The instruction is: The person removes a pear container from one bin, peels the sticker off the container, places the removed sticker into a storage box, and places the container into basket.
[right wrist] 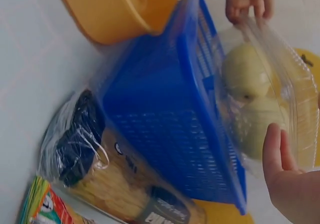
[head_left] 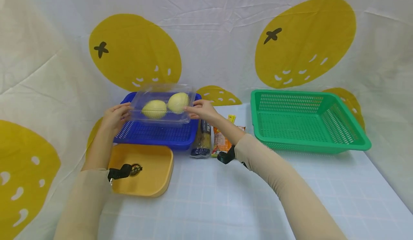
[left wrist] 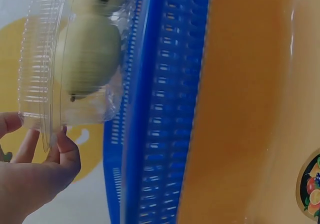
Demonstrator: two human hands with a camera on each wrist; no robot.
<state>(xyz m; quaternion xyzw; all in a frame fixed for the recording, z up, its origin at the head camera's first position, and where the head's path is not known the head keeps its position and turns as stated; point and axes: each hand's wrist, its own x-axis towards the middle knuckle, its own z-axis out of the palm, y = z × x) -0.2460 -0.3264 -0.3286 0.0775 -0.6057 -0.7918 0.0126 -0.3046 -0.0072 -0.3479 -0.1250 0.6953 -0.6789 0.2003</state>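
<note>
A clear plastic clamshell box (head_left: 138, 103) with two pale yellow-green fruits (head_left: 154, 109), which look like pears, is held above the blue basket (head_left: 184, 145). My left hand (head_left: 115, 118) pinches the box's left end; in the left wrist view, the fingers (left wrist: 67, 156) and thumb grip its rim. On the opposite end, my right hand (head_left: 204, 111) holds the front right corner, with fingertips (right wrist: 274, 146) against the plastic in the right wrist view. The lid appears down over the fruits.
A yellow-orange tub (head_left: 145, 182) stands in front of the blue basket. Right of the basket lie a clear-wrapped pack of noodle-like strands (head_left: 202, 143) and an orange snack packet (head_left: 221, 143). A green basket (head_left: 309, 146) sits at the right, near the curtain (head_left: 219, 50).
</note>
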